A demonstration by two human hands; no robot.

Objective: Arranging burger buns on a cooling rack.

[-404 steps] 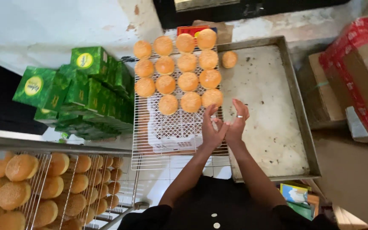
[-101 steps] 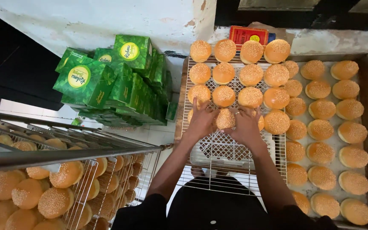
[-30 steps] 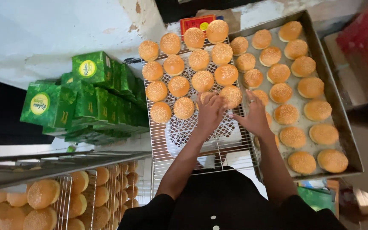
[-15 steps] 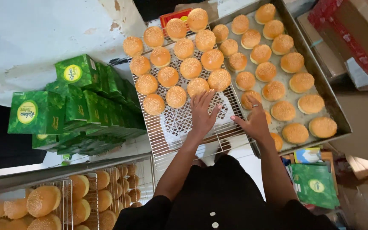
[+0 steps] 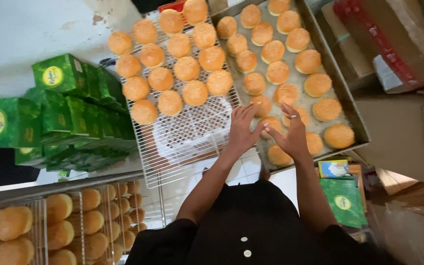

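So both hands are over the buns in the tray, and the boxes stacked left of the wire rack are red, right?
Not quite: the stacked boxes left of the wire rack are green, as the head view shows. Both hands, left and right, are over the buns in the tray.

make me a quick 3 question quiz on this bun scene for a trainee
1. True or false: the wire rack is completely filled with buns.
2. Which hand wears a ring? A) left hand B) right hand
3. What colour are the boxes stacked left of the rack?

Key:
1. False: its near part, by the hands, is bare.
2. B: a ring shows on one of its fingers, over the metal tray of buns.
3. Green, with yellow round marks.
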